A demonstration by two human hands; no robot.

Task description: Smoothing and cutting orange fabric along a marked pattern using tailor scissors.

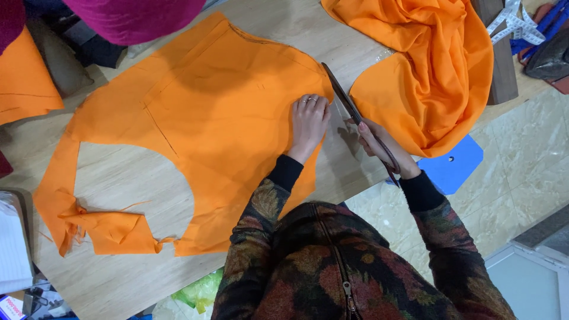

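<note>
Flat orange cloth [201,118], left hand [308,121] spread on it, right hand [379,145] gripping seemingly closed long scissors [355,112]

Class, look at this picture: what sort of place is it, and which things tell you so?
Probably a tailoring or sewing workroom: orange fabric lies cut to shape on a wooden table, the right hand works scissors, and a measuring tape lies nearby.

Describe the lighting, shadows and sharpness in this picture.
Head view: soft, even light, no harsh glare; the left hand pressing the orange fabric casts a faint shadow; the right hand and scissors shade the wooden table; edges look fairly sharp, corners slightly stretched.
</note>
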